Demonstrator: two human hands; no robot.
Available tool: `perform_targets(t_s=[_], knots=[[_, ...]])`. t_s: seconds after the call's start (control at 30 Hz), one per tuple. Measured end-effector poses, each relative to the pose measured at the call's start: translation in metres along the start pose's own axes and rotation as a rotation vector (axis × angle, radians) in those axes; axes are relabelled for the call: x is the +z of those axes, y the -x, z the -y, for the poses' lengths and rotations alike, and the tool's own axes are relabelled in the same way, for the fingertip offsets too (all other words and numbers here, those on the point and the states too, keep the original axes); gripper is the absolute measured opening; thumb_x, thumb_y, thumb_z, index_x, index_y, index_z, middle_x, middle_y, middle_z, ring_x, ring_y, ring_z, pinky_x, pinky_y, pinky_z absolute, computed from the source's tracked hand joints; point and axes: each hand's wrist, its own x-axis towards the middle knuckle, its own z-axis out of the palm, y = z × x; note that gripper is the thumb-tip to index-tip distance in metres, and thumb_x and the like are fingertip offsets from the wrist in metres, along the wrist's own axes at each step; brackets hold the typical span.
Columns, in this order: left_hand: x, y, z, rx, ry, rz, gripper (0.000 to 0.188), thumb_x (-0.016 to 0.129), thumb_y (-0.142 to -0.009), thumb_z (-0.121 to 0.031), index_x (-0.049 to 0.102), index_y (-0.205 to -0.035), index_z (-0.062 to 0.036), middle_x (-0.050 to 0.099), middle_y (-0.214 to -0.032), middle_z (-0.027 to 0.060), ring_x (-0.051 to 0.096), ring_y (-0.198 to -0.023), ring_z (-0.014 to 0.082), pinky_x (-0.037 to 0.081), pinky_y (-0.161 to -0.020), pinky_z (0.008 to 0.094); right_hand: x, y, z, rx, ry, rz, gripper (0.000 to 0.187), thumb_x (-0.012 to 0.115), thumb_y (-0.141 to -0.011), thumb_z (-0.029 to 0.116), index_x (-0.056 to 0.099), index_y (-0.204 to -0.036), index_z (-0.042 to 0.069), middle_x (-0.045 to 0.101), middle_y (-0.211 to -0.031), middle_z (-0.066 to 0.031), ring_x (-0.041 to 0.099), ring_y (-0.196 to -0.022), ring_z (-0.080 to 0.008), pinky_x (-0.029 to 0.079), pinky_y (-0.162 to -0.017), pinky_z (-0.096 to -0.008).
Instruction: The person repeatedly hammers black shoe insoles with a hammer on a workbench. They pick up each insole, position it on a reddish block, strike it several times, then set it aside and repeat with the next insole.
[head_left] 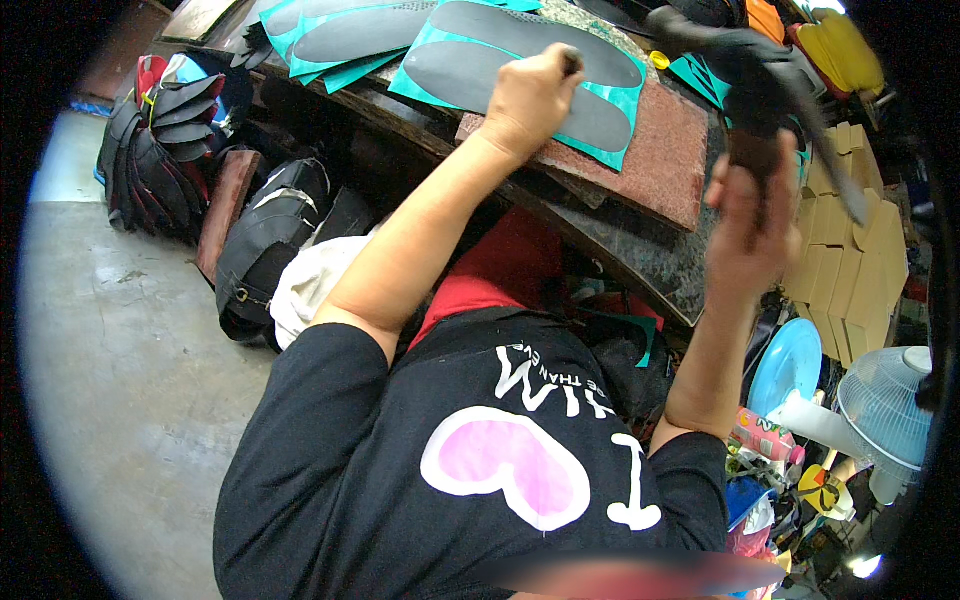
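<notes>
The left hand [530,98] is curled into a fist around a small dark tool [572,62], its tip pressed onto the grey sole sheet on teal backing [530,75] lying directly under it. That sheet looks thin, light and floppy, best pinned flat near the edge being worked rather than lifted. To its right, the right hand [750,225] is raised, fingers wrapped tight about the wooden handle of a hammer [760,75], whose dark head looks heavy above it.
</notes>
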Motion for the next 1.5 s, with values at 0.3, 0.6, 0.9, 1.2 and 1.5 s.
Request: perform_targets(t_s=[0.3,0.6,0.9,1.2,1.5], knots=[[-0.001,-0.006,0.009,-0.414,0.338,0.053,0.011,0.068,-0.089,-0.009,0.066,-0.096,0.0001,0.072,-0.082,0.0076,0.069,-0.077,0.0111,0.056,-0.069,0.028,-0.012,0.001,-0.018,0.281,0.141,0.197,0.039,0.064,-0.095,0.015,0.059,-0.133,0.007,0.07,-0.112,-0.0111,0.067,-0.088,-0.0172,0.052,-0.078,-0.0291],[0.008,-0.001,-0.015,0.075,-0.215,0.196,0.015,0.07,-0.085,-0.013,0.061,-0.092,-0.0034,0.068,-0.079,0.0167,0.068,-0.077,0.034,0.055,-0.068,0.0375,0.006,0.01,-0.014,0.149,0.235,0.344,0.039,0.064,-0.094,0.016,0.058,-0.132,0.007,0.068,-0.114,-0.0207,0.069,-0.103,-0.0324,0.052,-0.086,-0.0363],[-0.009,-0.009,-0.005,-0.725,1.098,0.419,0.021,0.067,-0.092,-0.017,0.063,-0.106,-0.0019,0.068,-0.096,0.0071,0.067,-0.092,0.0162,0.056,-0.084,0.03,-0.003,0.034,-0.045,0.342,0.504,0.436,0.041,0.057,-0.097,0.036,0.054,-0.137,0.025,0.069,-0.107,-0.0179,0.068,-0.09,-0.0388,0.053,-0.073,-0.0455],[-0.031,-0.026,0.037,-0.469,0.669,-0.368,0.01,0.069,-0.089,-0.007,0.062,-0.096,-0.0036,0.066,-0.088,0.0033,0.062,-0.08,0.0105,0.051,-0.072,0.0247,-0.002,0.032,-0.046,0.355,0.539,0.462,0.041,0.055,-0.098,0.037,0.053,-0.136,0.025,0.07,-0.101,-0.0194,0.067,-0.088,-0.0398,0.052,-0.07,-0.048],[-0.027,-0.008,0.04,-0.58,0.485,-0.076,0.012,0.07,-0.087,-0.008,0.067,-0.094,0.0004,0.071,-0.079,0.0065,0.067,-0.072,0.0102,0.055,-0.068,0.0261,-0.003,0.027,-0.042,0.434,0.53,0.529,0.041,0.054,-0.099,0.035,0.052,-0.138,0.022,0.069,-0.102,-0.0211,0.068,-0.092,-0.0399,0.052,-0.074,-0.0451]])
